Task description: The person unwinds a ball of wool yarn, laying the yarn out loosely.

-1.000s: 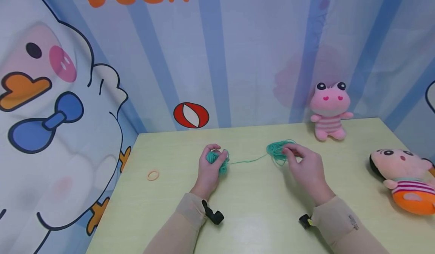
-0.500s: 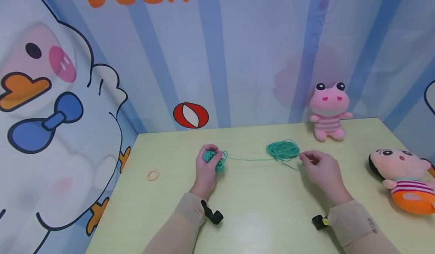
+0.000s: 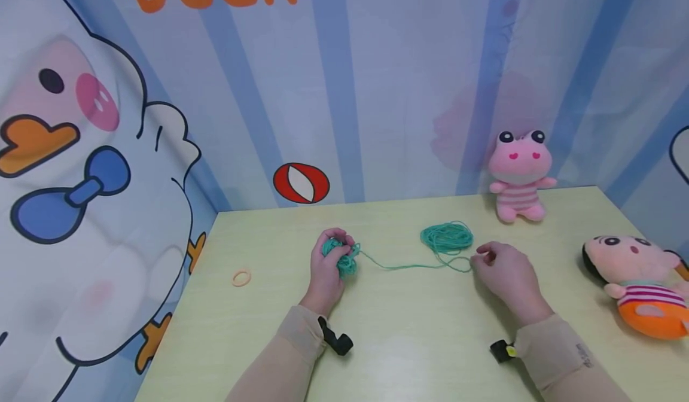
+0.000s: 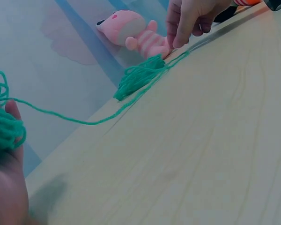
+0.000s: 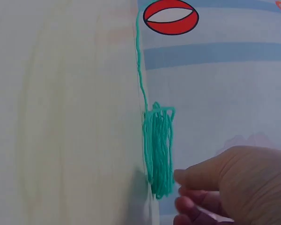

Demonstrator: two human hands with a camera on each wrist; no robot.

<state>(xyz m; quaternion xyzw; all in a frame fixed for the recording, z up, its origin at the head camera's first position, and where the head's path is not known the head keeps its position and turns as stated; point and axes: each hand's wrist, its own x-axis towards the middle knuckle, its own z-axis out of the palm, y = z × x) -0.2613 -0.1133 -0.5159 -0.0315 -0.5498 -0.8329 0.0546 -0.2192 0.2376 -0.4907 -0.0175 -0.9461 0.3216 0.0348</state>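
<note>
In the head view, my left hand [image 3: 325, 270] holds a bunched ball of green yarn [image 3: 347, 264], fingers and thumb curled around it. A single strand [image 3: 404, 267] runs from that ball across the table to a loose, flattened skein of the same yarn [image 3: 447, 236]. Just right of the skein is my right hand [image 3: 506, 276], its fingers loosely bent beside a small loop of the strand. Nothing shows between thumb and fingers [image 5: 196, 199] in the right wrist view. The left wrist view shows the ball [image 4: 4, 129] resting against my palm.
A pale wooden table [image 3: 398, 330] meets a striped cloth backdrop. An orange ring [image 3: 241, 278] lies at the left. A pink plush toy [image 3: 519, 174] sits at the back right, and a second doll [image 3: 643, 288] lies near the right edge.
My right hand has moved off the skein to the right, and a loop of yarn now lies on the table beside it. The strand hangs slacker. The left hand still grips the ball.
</note>
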